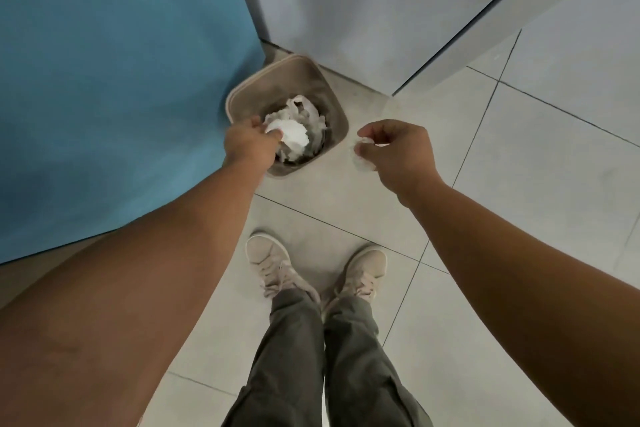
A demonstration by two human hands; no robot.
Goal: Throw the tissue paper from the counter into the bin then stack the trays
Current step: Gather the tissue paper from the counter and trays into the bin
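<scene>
A white tissue ball (pixel 289 133) is right over the open bin (pixel 294 80). The left hand (pixel 247 146) holds it, with its fingers curled around it. More scrunched paper (pixel 304 107) lies down inside the bin. The right hand (pixel 398 152) is just beside the bin, over the floor (pixel 519 288). Its fingers pinch a small tissue wad (pixel 362 158). The bin stands on the floor in a corner, next to a blue wall (pixel 121 80). The person's two pale shoes (pixel 273 263) are near the bin.
</scene>
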